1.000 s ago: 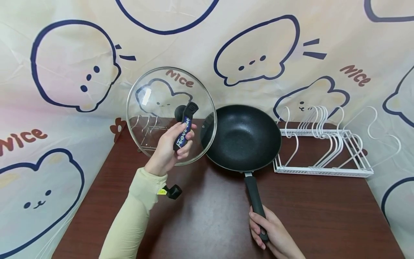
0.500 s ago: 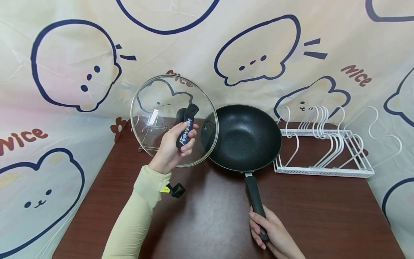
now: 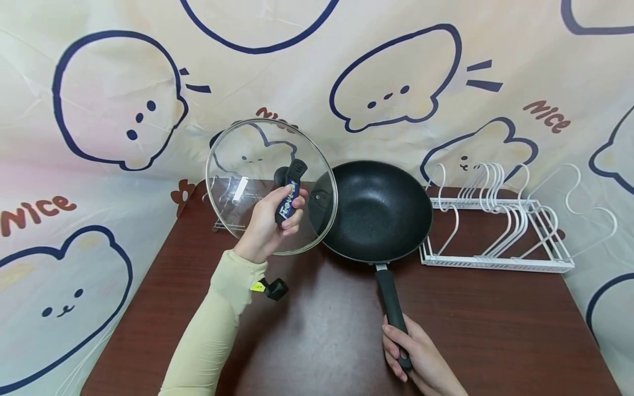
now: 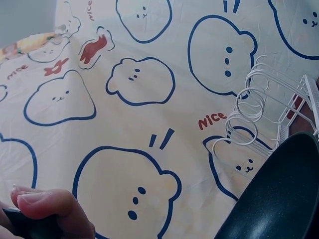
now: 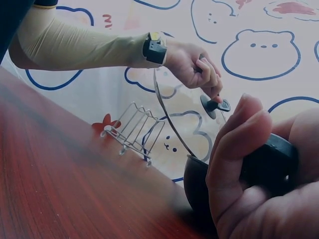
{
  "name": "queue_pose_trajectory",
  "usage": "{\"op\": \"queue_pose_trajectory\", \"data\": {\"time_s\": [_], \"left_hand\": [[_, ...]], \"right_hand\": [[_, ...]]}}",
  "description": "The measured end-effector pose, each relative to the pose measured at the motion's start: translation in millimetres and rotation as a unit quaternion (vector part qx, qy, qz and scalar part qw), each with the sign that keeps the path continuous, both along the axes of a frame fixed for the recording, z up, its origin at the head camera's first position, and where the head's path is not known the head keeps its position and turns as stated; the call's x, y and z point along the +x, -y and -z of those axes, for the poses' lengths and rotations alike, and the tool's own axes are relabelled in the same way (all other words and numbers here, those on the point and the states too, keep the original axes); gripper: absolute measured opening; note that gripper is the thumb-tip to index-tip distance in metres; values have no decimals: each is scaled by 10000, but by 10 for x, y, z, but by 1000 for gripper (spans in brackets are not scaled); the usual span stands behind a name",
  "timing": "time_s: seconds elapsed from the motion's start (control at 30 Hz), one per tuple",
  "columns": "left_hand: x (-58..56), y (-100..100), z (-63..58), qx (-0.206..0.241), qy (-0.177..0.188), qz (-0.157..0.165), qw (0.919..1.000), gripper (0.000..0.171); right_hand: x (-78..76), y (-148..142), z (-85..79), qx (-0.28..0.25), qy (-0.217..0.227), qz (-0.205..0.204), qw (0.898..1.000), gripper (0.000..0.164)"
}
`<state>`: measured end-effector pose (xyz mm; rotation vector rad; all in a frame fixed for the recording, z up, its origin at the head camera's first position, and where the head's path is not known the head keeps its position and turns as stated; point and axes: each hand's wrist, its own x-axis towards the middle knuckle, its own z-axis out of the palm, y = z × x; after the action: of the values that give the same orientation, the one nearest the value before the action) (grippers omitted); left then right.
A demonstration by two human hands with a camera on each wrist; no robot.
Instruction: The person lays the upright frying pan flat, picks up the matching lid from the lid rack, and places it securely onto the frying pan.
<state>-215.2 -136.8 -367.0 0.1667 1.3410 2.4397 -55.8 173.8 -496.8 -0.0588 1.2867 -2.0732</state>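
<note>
My left hand (image 3: pixel 269 220) grips the black handle (image 3: pixel 291 192) of a round glass lid (image 3: pixel 233 165). The lid is tilted up on edge, its clear glass facing me, and its right edge overlaps the left rim of a black frying pan (image 3: pixel 371 212) in the head view. In the right wrist view the lid's lower edge comes close to the pan's rim; whether they touch I cannot tell. My right hand (image 3: pixel 421 352) holds the pan by its long dark handle (image 3: pixel 388 294). Nothing lies in the visible pan bowl. Only the left thumb and some fingers (image 4: pixel 55 209) show in the left wrist view.
A white rack with curved hoops (image 3: pixel 497 265) stands right of the pan on the brown table (image 3: pixel 322 341). Behind the lid is a small metal wire rack (image 5: pixel 134 132). A cartoon-printed cloth (image 3: pixel 396 143) hangs behind the table.
My left hand has moved the lid slightly right and down, nearer the pan, over the last second. The right hand and the pan have stayed in place.
</note>
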Motion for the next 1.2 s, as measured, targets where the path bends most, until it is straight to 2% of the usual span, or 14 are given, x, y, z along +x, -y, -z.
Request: {"op": "queue_pose_trajectory", "data": {"time_s": [0.47, 0.77, 1.2], "left_hand": [[-89, -69, 18, 199, 258, -96, 9994, 31], [-136, -111, 1, 165, 567, -403, 9974, 32], [-183, -115, 21, 232, 627, -439, 9968, 32]], "right_hand": [[2, -3, 10, -12, 37, -19, 10000, 16], [6, -1, 24, -25, -103, -8, 9999, 14], [4, -2, 31, -56, -76, 1, 10000, 16]]}}
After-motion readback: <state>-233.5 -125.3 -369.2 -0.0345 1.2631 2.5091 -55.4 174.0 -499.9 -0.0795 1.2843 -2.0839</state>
